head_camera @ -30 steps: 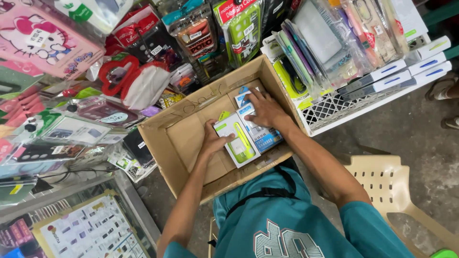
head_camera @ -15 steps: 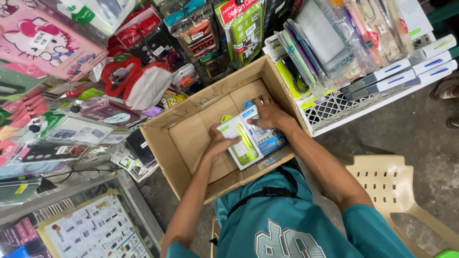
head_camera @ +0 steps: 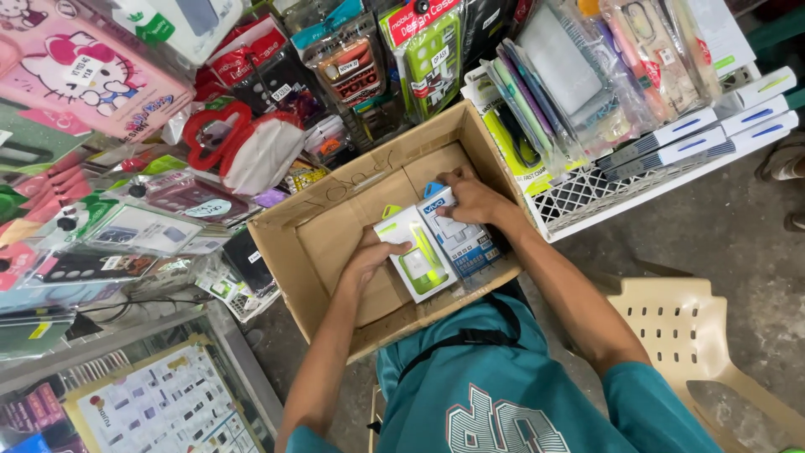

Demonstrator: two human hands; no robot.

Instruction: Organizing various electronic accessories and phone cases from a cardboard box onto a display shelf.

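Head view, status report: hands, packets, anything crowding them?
Left hand grips green-white packet. Right hand on blue-white packet. Both inside cardboard box. Nothing crowding.

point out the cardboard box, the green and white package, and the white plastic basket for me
cardboard box (head_camera: 335, 220): head view, on the bare inner wall at the left.
green and white package (head_camera: 419, 262): head view, on its front face.
white plastic basket (head_camera: 579, 200): head view, on its lattice side wall.

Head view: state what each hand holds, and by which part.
Left hand grips the green-and-white packet by its left edge; right hand holds the blue-and-white packet by its top.
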